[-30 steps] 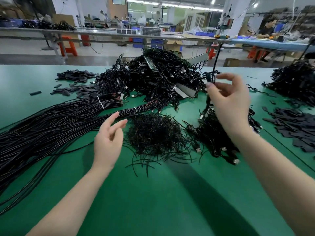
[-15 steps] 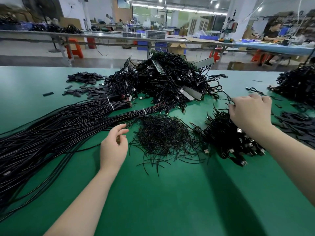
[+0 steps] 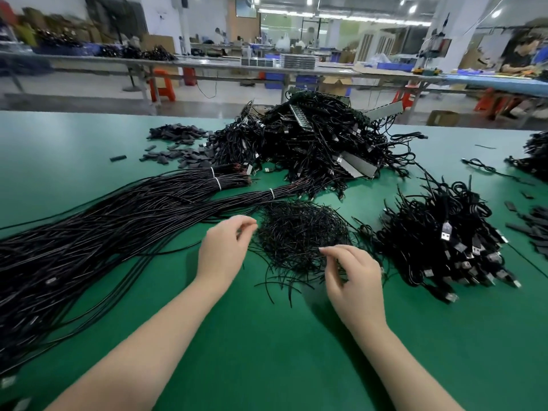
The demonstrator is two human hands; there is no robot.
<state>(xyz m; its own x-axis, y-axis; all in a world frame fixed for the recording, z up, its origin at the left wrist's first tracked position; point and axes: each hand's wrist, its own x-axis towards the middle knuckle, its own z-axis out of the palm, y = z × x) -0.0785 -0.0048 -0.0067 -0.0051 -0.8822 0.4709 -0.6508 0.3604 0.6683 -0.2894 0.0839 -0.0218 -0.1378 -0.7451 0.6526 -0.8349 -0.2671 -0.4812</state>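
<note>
Where left hand (image 3: pixel 221 254) and right hand (image 3: pixel 354 281) reach | wire pile (image 3: pixel 299 229): thin, black, tangled | fingers (image 3: pixel 333 250): grasp unclear

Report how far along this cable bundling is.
Seemingly done: the coiled USB cables piled at the right. In hand: the left hand and right hand are at the heap of thin black ties, with the right hand's fingers among the strands. Whether a tie is pinched is unclear. Probably left: the long straight cables at the left and the tangled heap behind.
</note>
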